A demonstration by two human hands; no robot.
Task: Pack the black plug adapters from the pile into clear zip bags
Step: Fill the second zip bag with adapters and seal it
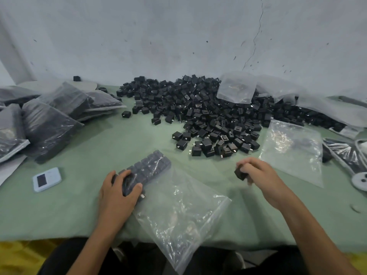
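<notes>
Head view of a packing bench [79, 205] covered in pale green cloth. The left hand [119, 193] lies curled over the near end of a block of packed black adapters [153, 163], ranked in rows within a clear zip bag [178, 211]. Whether its fingers are inside the film or grip through it cannot be told. The hand hides the nearest pieces except one, whose metal prongs show beneath the thumb. The bag's slack zip end hangs past the bench's near edge. The right hand [256, 173], to the right of this bag, has its fingers closed round a single black plug adapter [239, 173]; only one corner of the adapter shows. The loose pile of black plug adapters [208, 112] lies at the back of the bench against the grey cracked wall [178, 36], beyond both hands. Its right part is veiled by crumpled clear film, and a small clear bag [236, 88] rests on top. A flat second clear bag [292, 151] lies just beside the right hand. Filled clear bags [51, 124] are stacked at the left, cut off by the frame, their contents visible only as dark blocks. A small pale blue device with a dark screen [46, 179] lies near the left hand, its display unreadable. A white disc [360, 180] is cut off at the right edge. Markings on the adapters are too small to read.
</notes>
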